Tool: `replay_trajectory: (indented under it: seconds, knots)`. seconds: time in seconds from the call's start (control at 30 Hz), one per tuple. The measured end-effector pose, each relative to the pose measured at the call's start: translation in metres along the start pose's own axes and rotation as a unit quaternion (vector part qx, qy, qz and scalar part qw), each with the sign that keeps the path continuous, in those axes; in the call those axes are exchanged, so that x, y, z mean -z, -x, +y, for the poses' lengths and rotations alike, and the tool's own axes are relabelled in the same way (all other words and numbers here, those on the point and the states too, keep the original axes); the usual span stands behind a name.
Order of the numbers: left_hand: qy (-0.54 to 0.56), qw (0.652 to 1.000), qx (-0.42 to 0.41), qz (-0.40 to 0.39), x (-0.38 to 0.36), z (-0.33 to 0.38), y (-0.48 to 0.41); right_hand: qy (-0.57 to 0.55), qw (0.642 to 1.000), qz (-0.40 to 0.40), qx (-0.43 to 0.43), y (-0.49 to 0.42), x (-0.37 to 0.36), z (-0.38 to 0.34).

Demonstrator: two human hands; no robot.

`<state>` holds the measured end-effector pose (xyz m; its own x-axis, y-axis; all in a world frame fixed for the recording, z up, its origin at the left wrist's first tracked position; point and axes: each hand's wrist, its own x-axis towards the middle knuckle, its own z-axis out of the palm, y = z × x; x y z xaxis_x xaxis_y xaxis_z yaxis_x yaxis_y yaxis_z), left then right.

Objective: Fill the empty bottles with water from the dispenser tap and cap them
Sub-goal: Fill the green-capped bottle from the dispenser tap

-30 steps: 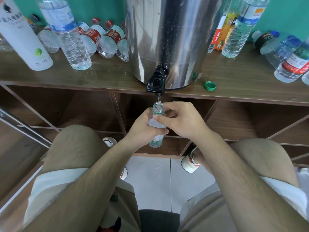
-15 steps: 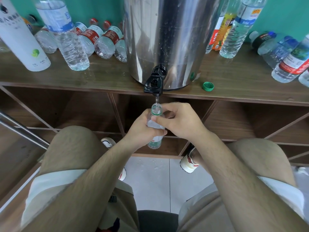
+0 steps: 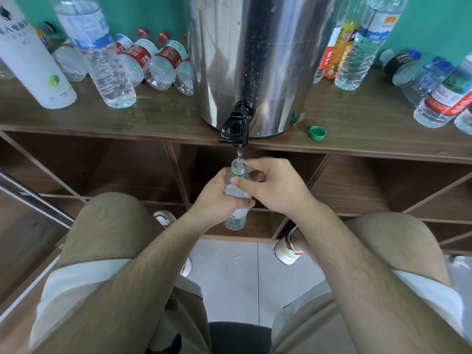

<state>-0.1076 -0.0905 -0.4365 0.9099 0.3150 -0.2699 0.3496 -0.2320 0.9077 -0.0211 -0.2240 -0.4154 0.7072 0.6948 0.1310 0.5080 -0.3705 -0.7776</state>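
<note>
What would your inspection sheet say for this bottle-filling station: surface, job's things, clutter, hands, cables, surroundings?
Surface: wooden shelf top, wet drops near the dispenser.
Job's things: bottle under the tap, water running in; green cap loose on the shelf.
Clutter: left bottles mostly lying; right bottles standing and lying.
Hands: left hand and right hand both grip the bottle.
Cables: nothing seen.
Surroundings: teal wall, tiled floor with drops.

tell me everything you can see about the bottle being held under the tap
The bottle is small, clear plastic, with a green neck ring and a green-printed label low on its body. It is uncapped and held nearly upright, mouth right below the black tap, a thin stream running in. The left hand grips its body; the right hand pinches its shoulder. Its fill level is hidden.
</note>
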Motion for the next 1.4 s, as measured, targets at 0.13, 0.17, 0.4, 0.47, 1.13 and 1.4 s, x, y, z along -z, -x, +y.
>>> replay_trajectory:
  seconds: [0.13, 0.17, 0.4, 0.47, 1.13, 1.4]
  knots:
    - [-0.007, 1.000, -0.001, -0.001, -0.0002, -0.0005, -0.0010, 0.014, 1.000, -0.003, 0.002, 0.0000, 0.0005, -0.0014]
    - [-0.006, 1.000, -0.001, -0.003, 0.0000, -0.0007, -0.0011, 0.015, 1.000, -0.004, 0.000, 0.0001, 0.0006, -0.0016]
    - [-0.008, 1.000, -0.002, -0.005, 0.0000, 0.0000, -0.0001, 0.006, 1.000, -0.003, -0.005, 0.0005, 0.0005, -0.0008]
    - [-0.008, 1.000, -0.002, -0.005, 0.0001, 0.0001, 0.0001, 0.009, 1.000, -0.003, -0.005, 0.0001, 0.0001, 0.0004]
    - [-0.016, 1.000, 0.000, -0.006, 0.0004, -0.0005, 0.0001, 0.014, 1.000, -0.013, -0.017, 0.0002, 0.0006, -0.0019]
    - [-0.012, 1.000, 0.007, -0.004, -0.0002, 0.0022, 0.0020, 0.014, 1.000, -0.017, -0.018, 0.0010, 0.0010, -0.0030]
